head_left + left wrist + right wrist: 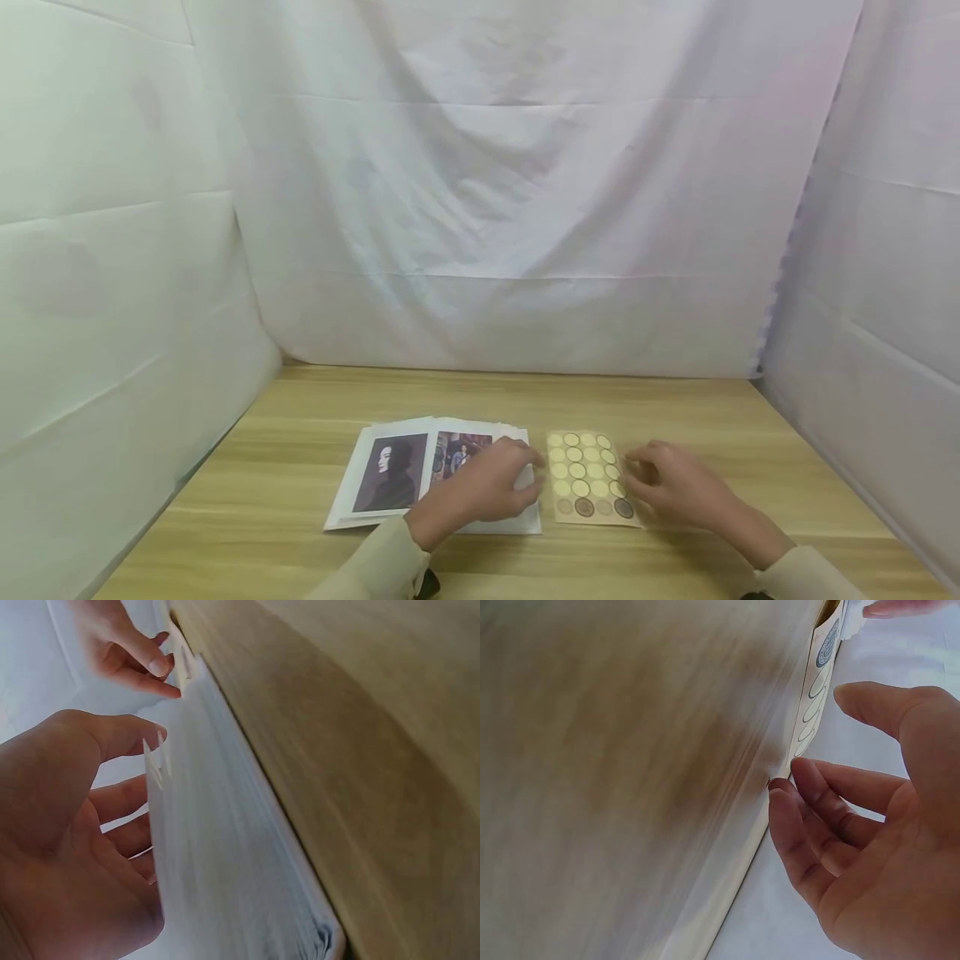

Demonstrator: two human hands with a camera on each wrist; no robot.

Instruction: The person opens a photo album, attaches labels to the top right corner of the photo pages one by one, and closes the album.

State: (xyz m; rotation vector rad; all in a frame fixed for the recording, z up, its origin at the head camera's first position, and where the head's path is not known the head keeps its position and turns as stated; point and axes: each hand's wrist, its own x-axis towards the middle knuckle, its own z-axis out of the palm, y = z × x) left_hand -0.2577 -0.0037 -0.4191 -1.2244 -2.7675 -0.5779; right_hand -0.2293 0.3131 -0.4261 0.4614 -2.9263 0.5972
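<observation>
Our left grip (495, 479) and right grip (678, 485) curve loosely, thumbs parted from fingers, nothing visibly pinched!
Under our left lies the spread photo album (427, 473); between both grips, we've the sticker sheet (585, 473) on the worktop (637, 408), right grip at its edge.

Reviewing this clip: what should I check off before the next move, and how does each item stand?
1. Photo album lying open: ok.
2. Sticker sheet apart from the album: ok, a gap shows.
3. Right hand at the sheet's right edge: ok.
4. Right photo unobstructed: not ok, the left hand covers part.
5. Right fingertips pinching a sticker: not ok, thumb held apart.
</observation>
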